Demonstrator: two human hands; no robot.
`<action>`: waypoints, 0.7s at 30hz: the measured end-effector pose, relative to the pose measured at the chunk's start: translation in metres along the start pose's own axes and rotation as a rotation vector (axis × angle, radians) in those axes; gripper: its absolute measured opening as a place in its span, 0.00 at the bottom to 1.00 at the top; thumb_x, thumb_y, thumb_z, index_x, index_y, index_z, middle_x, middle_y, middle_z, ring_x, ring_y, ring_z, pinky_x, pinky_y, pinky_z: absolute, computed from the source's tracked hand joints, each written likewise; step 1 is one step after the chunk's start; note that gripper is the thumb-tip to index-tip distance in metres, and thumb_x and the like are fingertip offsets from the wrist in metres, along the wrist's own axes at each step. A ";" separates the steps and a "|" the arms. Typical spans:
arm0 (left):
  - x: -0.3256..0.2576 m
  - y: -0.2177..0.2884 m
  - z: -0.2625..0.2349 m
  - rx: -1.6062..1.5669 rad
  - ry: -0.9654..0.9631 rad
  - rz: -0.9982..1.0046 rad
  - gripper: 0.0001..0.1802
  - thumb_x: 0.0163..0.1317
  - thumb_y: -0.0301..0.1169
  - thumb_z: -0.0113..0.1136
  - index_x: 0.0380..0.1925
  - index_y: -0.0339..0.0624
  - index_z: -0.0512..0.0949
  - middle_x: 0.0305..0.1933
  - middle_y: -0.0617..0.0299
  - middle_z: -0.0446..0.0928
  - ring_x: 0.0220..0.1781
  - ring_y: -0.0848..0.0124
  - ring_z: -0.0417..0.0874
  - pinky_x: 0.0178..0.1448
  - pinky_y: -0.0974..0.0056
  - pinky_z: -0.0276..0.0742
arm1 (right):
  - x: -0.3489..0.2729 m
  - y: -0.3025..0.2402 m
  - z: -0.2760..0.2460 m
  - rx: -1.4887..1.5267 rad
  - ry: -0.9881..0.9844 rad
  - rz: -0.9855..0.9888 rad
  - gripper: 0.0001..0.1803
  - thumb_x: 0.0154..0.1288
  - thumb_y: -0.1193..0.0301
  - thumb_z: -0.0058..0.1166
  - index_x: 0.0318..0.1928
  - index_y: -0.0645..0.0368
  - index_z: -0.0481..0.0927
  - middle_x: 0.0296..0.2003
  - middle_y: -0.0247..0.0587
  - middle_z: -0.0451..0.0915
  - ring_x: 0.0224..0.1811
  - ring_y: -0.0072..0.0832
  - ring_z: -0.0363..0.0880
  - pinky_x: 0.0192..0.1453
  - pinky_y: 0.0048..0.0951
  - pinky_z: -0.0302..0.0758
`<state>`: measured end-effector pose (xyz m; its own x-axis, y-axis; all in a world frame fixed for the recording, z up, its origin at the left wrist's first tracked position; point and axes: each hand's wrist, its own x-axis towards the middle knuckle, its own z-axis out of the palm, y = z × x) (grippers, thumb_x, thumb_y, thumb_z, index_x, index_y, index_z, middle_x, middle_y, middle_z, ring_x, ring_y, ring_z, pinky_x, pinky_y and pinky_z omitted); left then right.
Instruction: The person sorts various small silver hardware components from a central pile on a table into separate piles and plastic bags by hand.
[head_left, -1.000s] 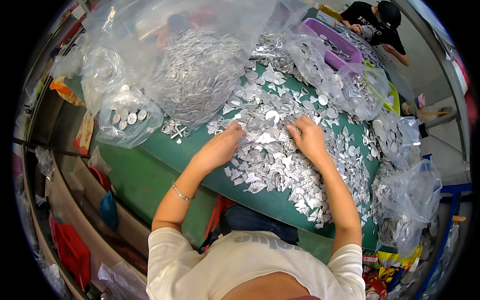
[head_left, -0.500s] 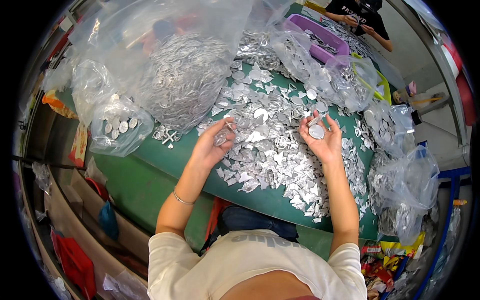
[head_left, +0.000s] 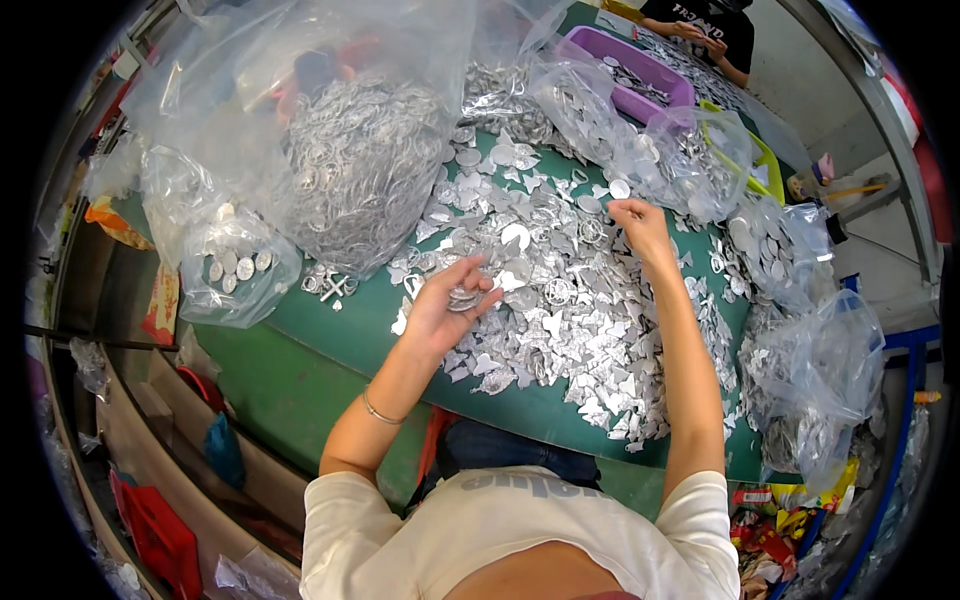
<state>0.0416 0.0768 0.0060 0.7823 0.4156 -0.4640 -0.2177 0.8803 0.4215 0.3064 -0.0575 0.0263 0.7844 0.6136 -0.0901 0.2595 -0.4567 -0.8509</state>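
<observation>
My left hand (head_left: 447, 308) is palm up over the left side of the heap, its fingers curled around a few silver metal pieces (head_left: 463, 297). The bent fingers partly hide their shapes, though some look rounded. At the heap's far right part, my right hand (head_left: 645, 232) is turned back up, with fingertips drawn together. Just beyond those fingertips lies a round silver disc (head_left: 619, 188). Whatever the right fingers hold, if anything, is hidden. Between and below both hands spreads the heap of small flat silver metal pieces (head_left: 560, 320), in mixed shapes, on the green tabletop (head_left: 340, 335).
A big clear bag of silver pieces (head_left: 365, 165) stands at far left, beside a small bag of discs (head_left: 240, 265). More bags (head_left: 810, 385) line the right edge. A purple basket (head_left: 640, 75) and a yellow-green basket (head_left: 765, 165) stand far right, near another person (head_left: 700, 35).
My right hand has turned from palm up to back up and moved farther out; the disc on its palm no longer shows. My left hand has shifted right and slightly nearer.
</observation>
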 end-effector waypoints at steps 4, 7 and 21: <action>0.005 0.002 -0.005 0.378 -0.065 0.202 0.13 0.62 0.24 0.51 0.47 0.34 0.72 0.33 0.64 0.68 0.32 0.74 0.70 0.33 0.70 0.70 | 0.024 0.005 0.022 -0.468 0.067 -0.243 0.08 0.57 0.72 0.53 0.37 0.56 0.82 0.33 0.44 0.76 0.35 0.35 0.76 0.38 0.34 0.71; 0.009 0.016 0.002 1.041 -0.004 0.520 0.14 0.58 0.24 0.56 0.45 0.39 0.75 0.37 0.61 0.71 0.26 0.72 0.70 0.32 0.69 0.67 | 0.016 -0.006 0.039 -0.459 0.045 -0.464 0.10 0.56 0.75 0.53 0.40 0.55 0.81 0.41 0.40 0.77 0.41 0.41 0.76 0.45 0.37 0.71; 0.034 0.032 0.003 1.755 -0.070 0.684 0.18 0.48 0.25 0.64 0.41 0.38 0.75 0.36 0.55 0.73 0.39 0.59 0.76 0.42 0.62 0.71 | -0.025 -0.026 0.064 -0.169 -0.171 -0.502 0.07 0.50 0.73 0.61 0.27 0.60 0.77 0.29 0.40 0.80 0.34 0.40 0.79 0.38 0.35 0.72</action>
<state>0.0630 0.1180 0.0064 0.8596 0.4977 0.1153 0.2679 -0.6313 0.7278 0.2444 -0.0201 0.0175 0.4424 0.8718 0.2103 0.6754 -0.1696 -0.7177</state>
